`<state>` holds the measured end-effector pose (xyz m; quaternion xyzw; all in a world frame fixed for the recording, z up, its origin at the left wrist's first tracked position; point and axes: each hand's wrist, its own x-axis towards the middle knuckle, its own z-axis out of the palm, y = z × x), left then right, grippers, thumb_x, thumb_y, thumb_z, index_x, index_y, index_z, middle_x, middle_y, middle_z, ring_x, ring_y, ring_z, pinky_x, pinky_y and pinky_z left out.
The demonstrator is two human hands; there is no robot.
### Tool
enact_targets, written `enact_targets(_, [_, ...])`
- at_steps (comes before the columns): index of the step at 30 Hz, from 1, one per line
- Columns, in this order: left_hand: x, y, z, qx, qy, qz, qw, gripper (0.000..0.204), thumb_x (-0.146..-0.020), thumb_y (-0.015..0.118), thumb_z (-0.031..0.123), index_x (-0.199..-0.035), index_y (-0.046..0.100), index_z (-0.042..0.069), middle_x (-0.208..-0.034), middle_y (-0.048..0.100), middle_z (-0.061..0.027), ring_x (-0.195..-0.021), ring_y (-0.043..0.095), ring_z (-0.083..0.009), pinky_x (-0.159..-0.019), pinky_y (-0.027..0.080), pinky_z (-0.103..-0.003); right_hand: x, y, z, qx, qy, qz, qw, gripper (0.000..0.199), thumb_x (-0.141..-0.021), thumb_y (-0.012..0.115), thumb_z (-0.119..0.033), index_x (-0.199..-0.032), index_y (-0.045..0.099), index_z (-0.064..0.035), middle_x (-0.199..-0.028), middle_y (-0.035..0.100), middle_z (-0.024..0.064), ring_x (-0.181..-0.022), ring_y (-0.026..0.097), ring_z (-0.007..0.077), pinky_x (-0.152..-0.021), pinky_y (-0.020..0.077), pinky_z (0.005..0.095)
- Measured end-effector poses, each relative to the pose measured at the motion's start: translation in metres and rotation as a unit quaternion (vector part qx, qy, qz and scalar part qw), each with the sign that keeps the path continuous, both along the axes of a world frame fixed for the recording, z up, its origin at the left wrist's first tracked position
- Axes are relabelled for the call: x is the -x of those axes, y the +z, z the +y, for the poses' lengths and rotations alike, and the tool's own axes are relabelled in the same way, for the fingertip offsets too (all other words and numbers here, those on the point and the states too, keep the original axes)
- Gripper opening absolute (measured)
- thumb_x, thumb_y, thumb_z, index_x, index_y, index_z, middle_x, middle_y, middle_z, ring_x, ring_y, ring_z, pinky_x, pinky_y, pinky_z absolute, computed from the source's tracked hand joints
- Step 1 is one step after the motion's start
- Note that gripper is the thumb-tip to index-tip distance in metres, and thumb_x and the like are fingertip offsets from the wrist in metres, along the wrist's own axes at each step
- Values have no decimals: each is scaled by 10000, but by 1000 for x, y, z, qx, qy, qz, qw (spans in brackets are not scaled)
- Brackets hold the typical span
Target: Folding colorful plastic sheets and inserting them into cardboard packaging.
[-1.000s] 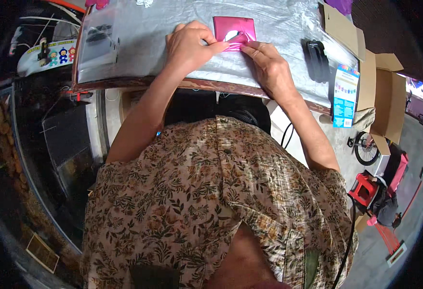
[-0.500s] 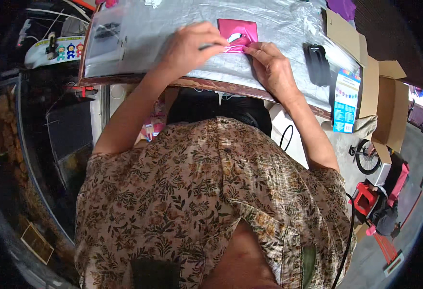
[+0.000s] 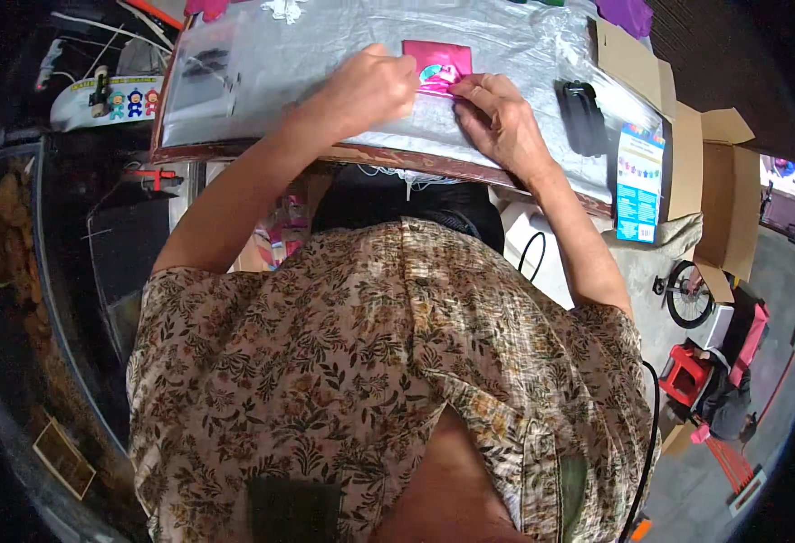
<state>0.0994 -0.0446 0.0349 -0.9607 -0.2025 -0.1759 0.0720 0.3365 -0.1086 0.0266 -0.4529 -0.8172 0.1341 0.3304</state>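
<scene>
A shiny pink square piece (image 3: 443, 59), like a flat pouch or folded fabric, lies on the silver-covered table. On its lower middle shows a small oval patch (image 3: 433, 74) of teal and white. My left hand (image 3: 370, 90) is curled closed at the left edge of the pink piece; what its fingers hold is hidden. My right hand (image 3: 504, 118) pinches the lower right edge of the pink piece between thumb and fingers, resting on the table.
A clear plastic sheet or bag (image 3: 200, 100) lies at the table's left. Dark strap-like items (image 3: 582, 118) lie to the right, near a blue and white printed card (image 3: 640, 185) and an open cardboard box (image 3: 723, 181). The table's wooden edge (image 3: 416, 161) runs below my hands.
My left hand has turned, and the thin dark stick seen in its fingers is now out of sight. The oval opening on the pink piece now shows a teal and white patch.
</scene>
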Motion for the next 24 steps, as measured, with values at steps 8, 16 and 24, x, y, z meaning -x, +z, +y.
enact_targets(8, [16,26,4,468,76,-228,851,144,-933,672,119,-995,701,-7,-952,712,-47,-824,671,-137,-806,525,-283,-6,14,3,88,-69,193,975,146,-898,723,-77,-1034,737,-26,-990,715,44,-919,642,146,-828,501,274])
enact_targets(16, [-8,-2,-13,579,85,-562,584,346,-1039,574,262,-1181,671,-38,-1042,710,-65,-969,641,-111,-880,496,-250,14,18,5,233,-137,449,852,140,-920,717,-66,-1026,734,24,-935,722,34,-830,625,98,-815,493,245])
enact_targets(24, [-43,-7,-30,623,101,-575,521,417,-1072,502,317,-1289,608,-23,-1080,703,-60,-960,642,-111,-886,496,-253,29,22,-1,221,-177,473,834,161,-940,699,-80,-1056,727,28,-926,717,35,-843,616,89,-768,493,241])
